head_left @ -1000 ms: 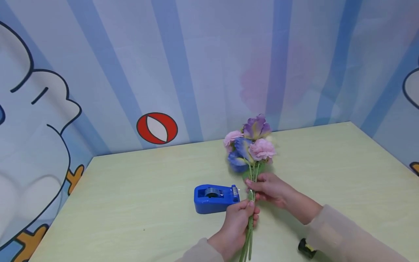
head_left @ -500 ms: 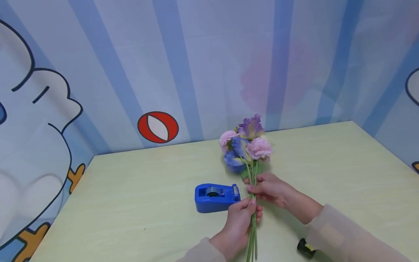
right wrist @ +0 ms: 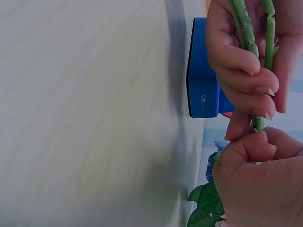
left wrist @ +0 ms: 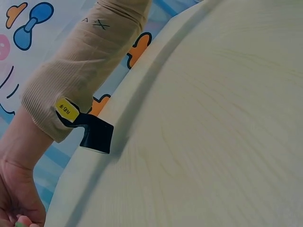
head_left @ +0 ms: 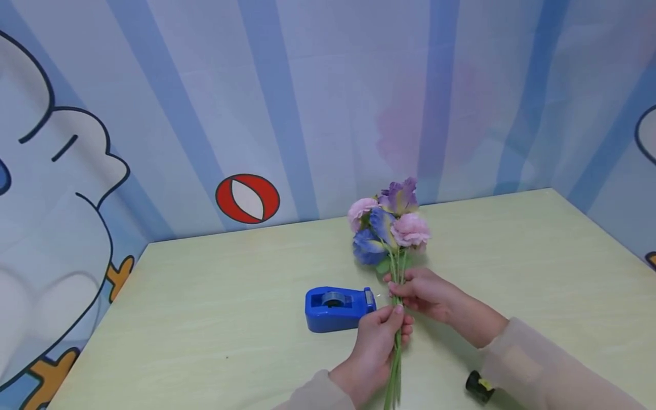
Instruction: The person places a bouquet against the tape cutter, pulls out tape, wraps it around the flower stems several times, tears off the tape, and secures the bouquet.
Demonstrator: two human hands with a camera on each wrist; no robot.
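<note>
A bunch of flowers (head_left: 411,230), with pink, purple and blue heads, stands out over the table, heads toward the wall. My left hand (head_left: 374,344) grips the green stems (head_left: 393,376) around their middle, and the lower ends stick out below it. Just above, my right hand (head_left: 430,295) pinches the same stems under the leaves. In the right wrist view the left fingers (right wrist: 244,80) curl round the stems, right beside the right hand (right wrist: 258,175). A blue tape dispenser (head_left: 335,322) sits left of the hands, a bit of clear tape showing near its cutter.
The pale wooden table (head_left: 205,319) meets a blue striped backdrop (head_left: 348,114) at its far edge. A black wrist camera (head_left: 479,387) shows beside the right sleeve (head_left: 543,364); the left wrist view shows that sleeve and camera (left wrist: 97,135) from the side.
The flower heads have swayed left and then back to the right, and the stem ends have shifted right. Both hands keep hold of the stems; the dispenser stays in place.
</note>
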